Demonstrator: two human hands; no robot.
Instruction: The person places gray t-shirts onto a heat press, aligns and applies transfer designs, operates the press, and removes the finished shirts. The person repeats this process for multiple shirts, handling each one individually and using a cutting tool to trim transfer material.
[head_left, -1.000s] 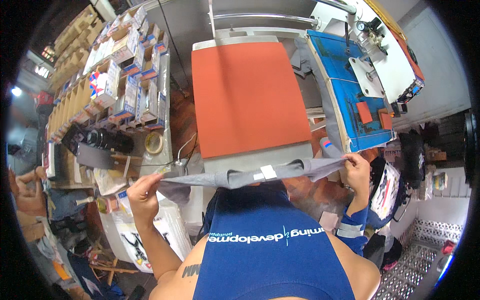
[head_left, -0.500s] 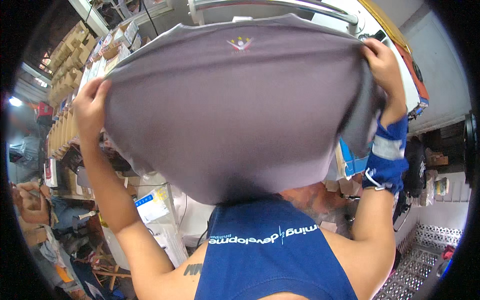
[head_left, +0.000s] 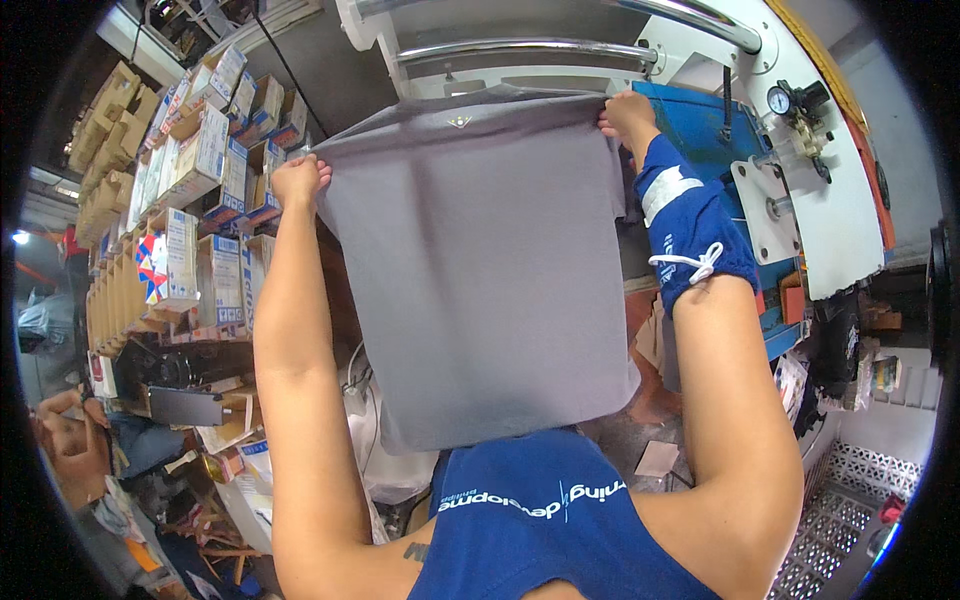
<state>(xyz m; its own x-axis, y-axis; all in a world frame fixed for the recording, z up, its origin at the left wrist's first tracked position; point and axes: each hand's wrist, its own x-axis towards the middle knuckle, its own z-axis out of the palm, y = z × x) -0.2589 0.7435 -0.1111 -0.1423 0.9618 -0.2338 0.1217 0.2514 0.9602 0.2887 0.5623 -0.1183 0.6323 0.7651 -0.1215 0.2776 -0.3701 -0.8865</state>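
Note:
A grey T-shirt (head_left: 490, 270) hangs stretched out in front of me, a small emblem showing close to its upper edge. My left hand (head_left: 300, 180) is closed on its upper left corner, and my right hand (head_left: 628, 117) grips the upper right corner. Both arms reach forward, away from my body. The lower end of the shirt comes down close to my blue top (head_left: 540, 500). Around my right forearm is a bunched blue cloth band (head_left: 690, 225) with a white cord. The shirt covers whatever lies directly behind it.
Beyond the shirt stands a white machine frame with metal bars (head_left: 530, 47) and a pressure gauge (head_left: 780, 98). Blue machine parts (head_left: 690, 115) lie beside my right hand. Stacked cardboard boxes (head_left: 200, 160) fill the left side. At far left another person's arm (head_left: 70, 430) shows.
Both hands have moved forward and closer together, still holding the shirt. It went from spread wide and billowing to hanging narrower and flatter, uncovering more boxes and machine parts.

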